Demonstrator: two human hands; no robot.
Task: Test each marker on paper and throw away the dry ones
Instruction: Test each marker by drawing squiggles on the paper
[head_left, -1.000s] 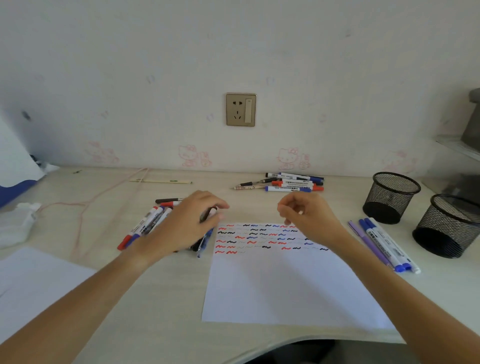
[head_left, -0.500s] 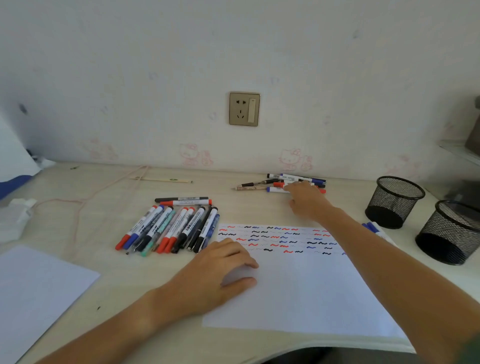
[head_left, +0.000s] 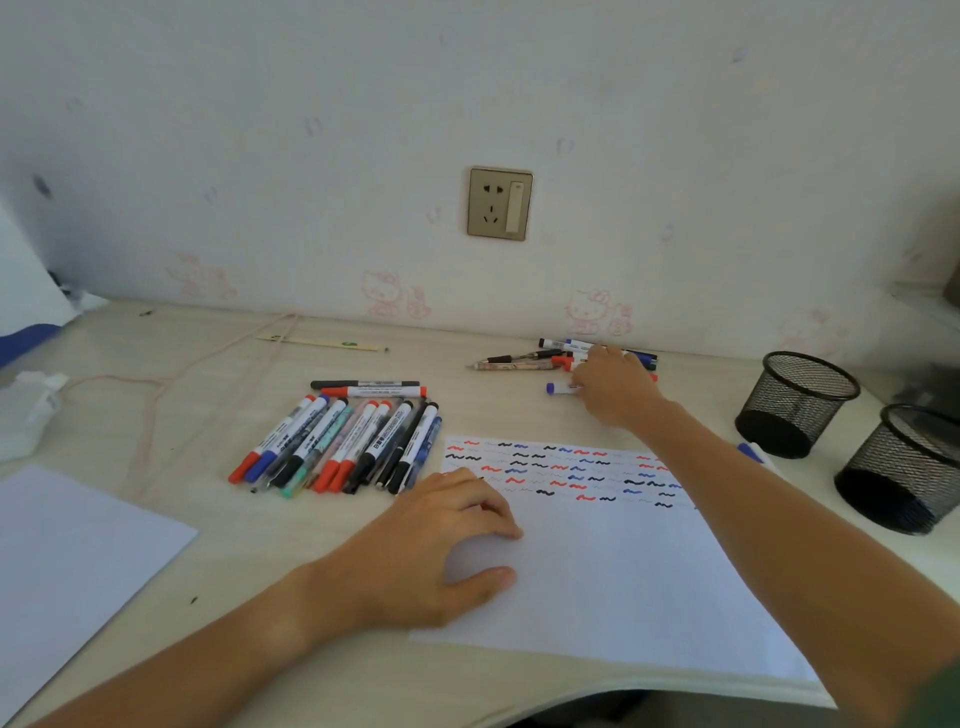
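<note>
A white test sheet (head_left: 613, 577) with rows of red, blue and black squiggles lies at the desk's front. My left hand (head_left: 441, 540) rests on its left edge, fingers loosely bent, holding it down. My right hand (head_left: 613, 389) reaches to the small pile of markers (head_left: 550, 353) by the wall and grips a blue-capped marker (head_left: 558, 388), whose cap sticks out to the left of the fingers. A row of several red, blue and black markers (head_left: 343, 441) lies left of the sheet.
Two black mesh pen cups (head_left: 797, 400) (head_left: 904, 467) stand at the right. A blue marker (head_left: 750, 451) peeks out beside my right forearm. Another white sheet (head_left: 67, 551) lies at the front left, a pink cord (head_left: 156, 384) and white object (head_left: 31, 405) further left.
My left hand left the marker row and settled on the sheet's left edge. My right hand reached to the back pile and drew a blue-capped marker slightly toward me.
</note>
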